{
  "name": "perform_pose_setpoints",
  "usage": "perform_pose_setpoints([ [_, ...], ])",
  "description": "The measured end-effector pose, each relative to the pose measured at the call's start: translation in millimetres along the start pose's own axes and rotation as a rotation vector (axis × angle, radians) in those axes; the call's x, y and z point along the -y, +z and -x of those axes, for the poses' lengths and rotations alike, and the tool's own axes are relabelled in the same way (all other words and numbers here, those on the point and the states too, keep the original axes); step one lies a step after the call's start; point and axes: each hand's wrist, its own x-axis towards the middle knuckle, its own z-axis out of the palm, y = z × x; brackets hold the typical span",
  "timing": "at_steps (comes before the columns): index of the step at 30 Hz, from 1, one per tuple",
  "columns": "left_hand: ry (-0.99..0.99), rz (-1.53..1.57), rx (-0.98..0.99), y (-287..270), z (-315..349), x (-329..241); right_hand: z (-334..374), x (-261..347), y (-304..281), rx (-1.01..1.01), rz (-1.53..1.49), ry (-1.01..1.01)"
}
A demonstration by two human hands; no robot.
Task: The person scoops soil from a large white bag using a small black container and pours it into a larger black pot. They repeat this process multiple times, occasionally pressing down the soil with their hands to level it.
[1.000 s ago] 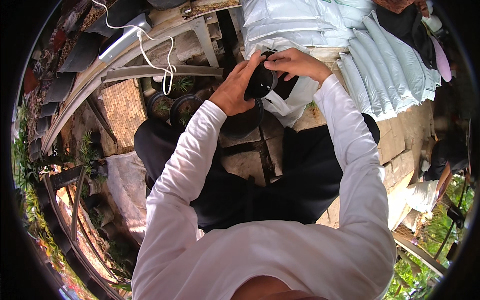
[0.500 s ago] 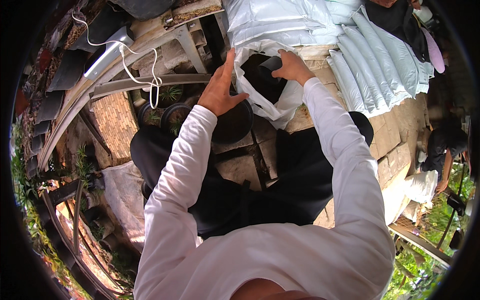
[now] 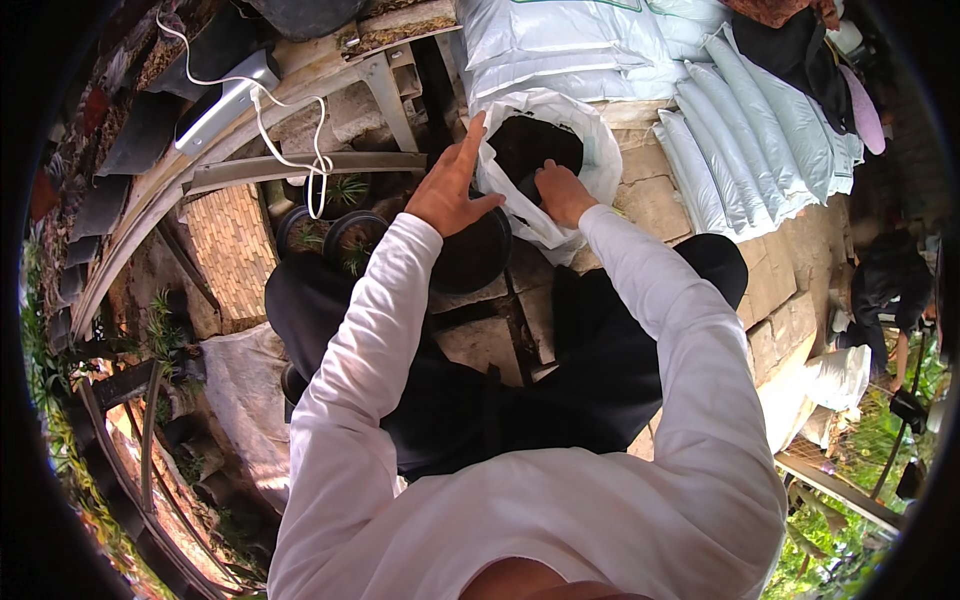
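Observation:
An open white bag (image 3: 603, 150) of dark soil (image 3: 540, 143) stands in front of me. My right hand (image 3: 562, 193) is in its mouth at the near right side, fingers closed round a dark, curved, scoop-like piece (image 3: 530, 188) that is hard to make out against the soil. My left hand (image 3: 452, 193) is at the bag's left rim, with fingers stretched and thumb apart; whether it touches the plastic I cannot tell. Below that hand is a round black pot (image 3: 472, 258), partly covered by the hand and wrist; its contents look dark.
Small black pots with spiky plants (image 3: 352, 245) stand left of the large pot. Filled white bags (image 3: 560, 50) are stacked behind, and more bags (image 3: 745, 150) lean at the right. A curved metal bar (image 3: 300, 172) and white cable (image 3: 262, 125) are left. Another person (image 3: 885, 290) is far right.
My right hand has moved lower and toward me inside the bag's mouth, taking the dark piece down to the soil. The bag's opening looks wider. My left hand stays almost in place.

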Motion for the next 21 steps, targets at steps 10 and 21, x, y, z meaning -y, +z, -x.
perform_pose_setpoints([
  [10,-0.053,-0.001,0.026,-3.1,-3.6,0.4,13.2,-43.5,-73.6,0.163,-1.084,0.290],
  [21,-0.010,0.008,0.010,-0.8,-5.6,4.4,29.0,-82.8,-65.4,-0.248,-1.015,0.294],
])
